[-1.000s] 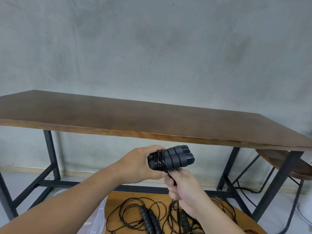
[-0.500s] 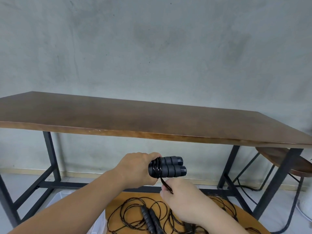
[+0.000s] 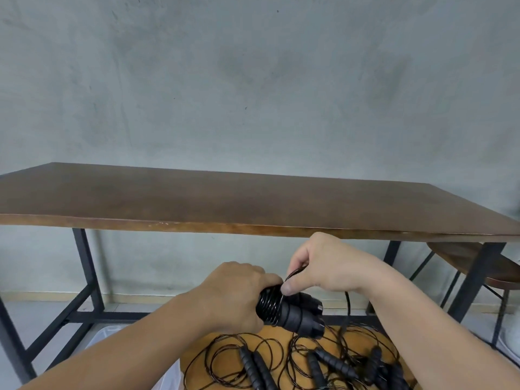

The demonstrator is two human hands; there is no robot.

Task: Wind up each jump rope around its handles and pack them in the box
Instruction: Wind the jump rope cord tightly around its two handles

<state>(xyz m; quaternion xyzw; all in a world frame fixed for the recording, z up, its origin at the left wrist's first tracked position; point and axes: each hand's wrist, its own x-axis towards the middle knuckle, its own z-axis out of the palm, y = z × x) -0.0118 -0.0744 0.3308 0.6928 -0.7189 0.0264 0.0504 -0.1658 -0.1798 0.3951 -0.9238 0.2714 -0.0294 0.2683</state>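
Where the view meets its lower edge, loose jump ropes [image 3: 281, 358] lie tangled on a round, orange-brown wooden surface [image 3: 281, 333]: thin glossy black cords in overlapping loops, with at least six ribbed, matte black handles among them, two lying side by side at centre and the others bunched to the right. To the left of that surface shows the pale translucent rim of a plastic box [image 3: 98, 333]. Just above the tangle, the left hand [image 3: 233, 299] is curled round a pair of black ribbed handles [image 3: 298, 313] held together, with several tight turns of cord banding them beside the fingers. The right hand [image 3: 323, 266] pinches the cord [image 3: 347, 302] between thumb and fingers right over the coils, its free length dropping to the pile. Beyond stands a long table [image 3: 253, 201] with a smooth dark brown wooden top and black metal legs; at right, one round wooden stool [image 3: 464, 257] on black legs. Farthest back is a mottled grey concrete wall [image 3: 253, 80]. No writing can be read.
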